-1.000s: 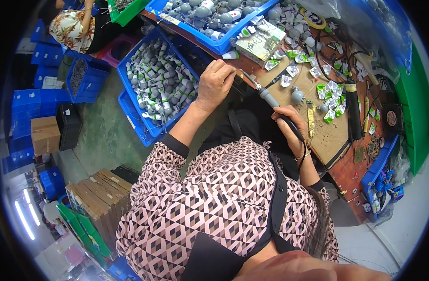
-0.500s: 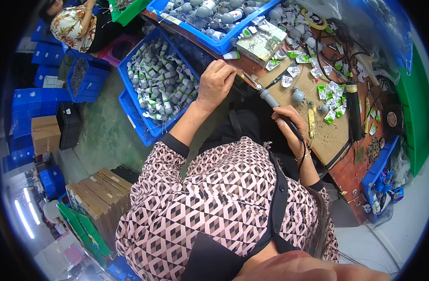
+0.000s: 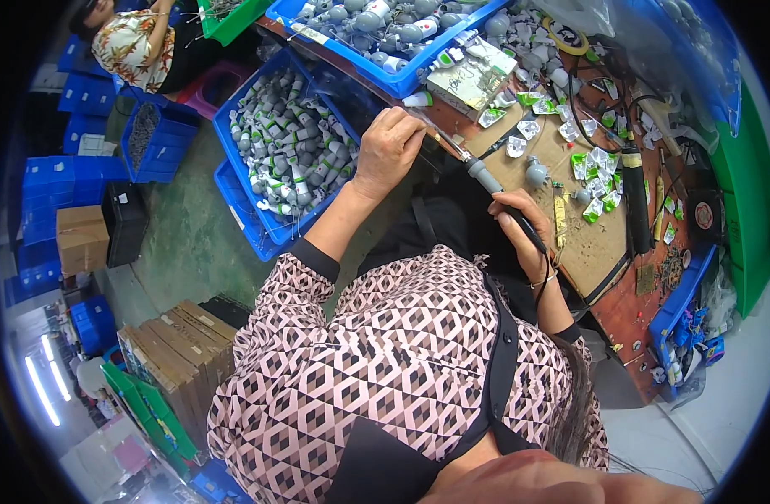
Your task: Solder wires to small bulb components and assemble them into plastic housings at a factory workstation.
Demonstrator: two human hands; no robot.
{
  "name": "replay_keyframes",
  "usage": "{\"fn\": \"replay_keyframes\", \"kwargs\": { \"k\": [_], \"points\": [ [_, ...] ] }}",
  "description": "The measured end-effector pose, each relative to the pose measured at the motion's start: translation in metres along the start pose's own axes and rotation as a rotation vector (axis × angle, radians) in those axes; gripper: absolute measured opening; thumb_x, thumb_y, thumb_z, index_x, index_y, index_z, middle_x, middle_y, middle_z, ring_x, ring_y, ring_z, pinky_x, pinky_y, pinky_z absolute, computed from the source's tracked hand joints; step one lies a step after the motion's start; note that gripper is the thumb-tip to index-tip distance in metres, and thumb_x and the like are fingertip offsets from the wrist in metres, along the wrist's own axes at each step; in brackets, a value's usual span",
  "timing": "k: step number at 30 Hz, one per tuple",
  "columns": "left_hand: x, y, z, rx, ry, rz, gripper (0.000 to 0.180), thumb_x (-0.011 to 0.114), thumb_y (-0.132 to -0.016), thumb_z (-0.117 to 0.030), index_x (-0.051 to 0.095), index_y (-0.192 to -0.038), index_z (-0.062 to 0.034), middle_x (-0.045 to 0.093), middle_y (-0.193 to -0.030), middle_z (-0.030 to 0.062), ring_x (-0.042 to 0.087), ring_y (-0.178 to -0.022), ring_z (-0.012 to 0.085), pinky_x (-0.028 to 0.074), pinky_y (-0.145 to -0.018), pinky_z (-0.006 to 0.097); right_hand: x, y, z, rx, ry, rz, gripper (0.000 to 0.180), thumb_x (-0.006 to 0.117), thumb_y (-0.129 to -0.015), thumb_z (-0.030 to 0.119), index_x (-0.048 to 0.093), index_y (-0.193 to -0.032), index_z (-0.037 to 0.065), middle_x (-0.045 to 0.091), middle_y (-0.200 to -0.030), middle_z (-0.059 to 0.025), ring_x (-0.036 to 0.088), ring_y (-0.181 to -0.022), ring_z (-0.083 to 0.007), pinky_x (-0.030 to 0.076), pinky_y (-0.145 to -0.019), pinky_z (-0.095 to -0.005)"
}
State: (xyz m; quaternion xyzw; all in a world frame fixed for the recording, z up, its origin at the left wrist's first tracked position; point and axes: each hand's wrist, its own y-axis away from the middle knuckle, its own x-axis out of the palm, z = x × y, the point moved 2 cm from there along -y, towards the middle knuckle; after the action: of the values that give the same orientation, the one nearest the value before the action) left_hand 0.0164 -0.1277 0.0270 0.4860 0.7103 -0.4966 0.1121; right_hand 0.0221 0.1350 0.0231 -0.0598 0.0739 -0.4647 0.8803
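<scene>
Left hand: [image 3: 389, 153] upper middle of the frame, thumb and finger drawn together just beside the iron's tip (whether something thin sits between them is too small to tell).
Right hand: [image 3: 523, 220] right of centre, closed around the dark handle of a soldering iron; [image 3: 484, 175] a bracelet [image 3: 550, 275] circles the wrist.
Iron: slants from the right hand toward upper left, grey collar midway, metal end near the left fingertips; contact there cannot be told.
Hands: apart, the iron's front part spanning the gap.
Cardboard sheet: [image 3: 588, 256] right of centre, on a reddish bench. [image 3: 618, 309]
Grey rounded piece: [image 3: 536, 174] on the sheet, just right of the iron.
Green-and-clear pieces: [image 3: 597, 202] clustered farther right, near a black rod. [image 3: 633, 197]
Pale block: [image 3: 462, 86] upper middle, handwriting on its face.
Tape roll: [image 3: 565, 37] upper right, among loose small parts.
Filled bins: an upper blue bin [image 3: 360, 62] at the top edge; a lower blue bin [image 3: 286, 232] left of the left hand, heaped with grey-and-white pieces.
Co-worker: [image 3: 131, 52] upper left corner, flowered shirt.
Cartons: [image 3: 171, 357] brown, standing side by side, lower left.
</scene>
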Motion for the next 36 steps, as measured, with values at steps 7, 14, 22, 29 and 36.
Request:
{"fn": "replay_keyframes", "kwargs": {
  "k": [7,14,22,29,36],
  "points": [
    [0.002,-0.010,0.003,-0.023,0.064,-0.005,0.010,0.071,-0.080,-0.003,0.064,-0.086,-0.0042,0.058,-0.080,0.0090,0.060,-0.078,0.0295,0.050,-0.072,0.038,-0.007,0.005,0.001,-0.005,-0.017,-0.054,0.026,0.058,-0.093,0.011,0.064,-0.117,0.001,0.061,-0.099,-0.0083,0.058,-0.094,-0.0172,0.044,-0.087,-0.0291],
    [0.040,-0.072,0.008,0.119,0.043,-0.005,0.008,0.070,-0.082,-0.006,0.062,-0.084,-0.0043,0.059,-0.082,0.0119,0.061,-0.078,0.0326,0.048,-0.069,0.041,-0.060,0.029,0.031,-0.204,0.200,-0.295,0.033,0.051,-0.099,0.024,0.061,-0.119,-0.001,0.061,-0.098,-0.0103,0.056,-0.093,-0.0191,0.042,-0.088,-0.0322],
    [0.064,-0.087,0.001,0.222,-0.071,0.009,0.014,0.069,-0.079,-0.005,0.068,-0.092,-0.0074,0.062,-0.099,0.0100,0.057,-0.092,0.0310,0.046,-0.080,0.043,-0.093,0.082,0.040,0.011,0.208,-0.584,0.033,0.058,-0.095,0.013,0.052,-0.125,0.001,0.061,-0.108,-0.0096,0.059,-0.101,-0.0173,0.044,-0.095,-0.0322],
    [0.104,-0.043,-0.094,0.385,0.210,0.262,0.018,0.073,-0.076,-0.011,0.068,-0.092,-0.0093,0.062,-0.101,0.0068,0.056,-0.097,0.0298,0.045,-0.086,0.041,-0.091,0.120,0.034,0.067,0.482,-0.522,0.029,0.061,-0.091,0.005,0.057,-0.119,0.000,0.061,-0.105,-0.0114,0.061,-0.098,-0.0197,0.047,-0.091,-0.0320],
    [0.139,-0.027,-0.110,0.432,0.178,0.419,0.022,0.073,-0.075,-0.011,0.067,-0.096,-0.0083,0.060,-0.106,0.0081,0.055,-0.099,0.0311,0.045,-0.085,0.041,-0.080,0.136,0.038,-0.065,0.721,-0.489,0.032,0.067,-0.081,-0.001,0.060,-0.112,0.004,0.063,-0.092,-0.0143,0.062,-0.082,-0.0306,0.050,-0.073,-0.0368]
  ]
}}
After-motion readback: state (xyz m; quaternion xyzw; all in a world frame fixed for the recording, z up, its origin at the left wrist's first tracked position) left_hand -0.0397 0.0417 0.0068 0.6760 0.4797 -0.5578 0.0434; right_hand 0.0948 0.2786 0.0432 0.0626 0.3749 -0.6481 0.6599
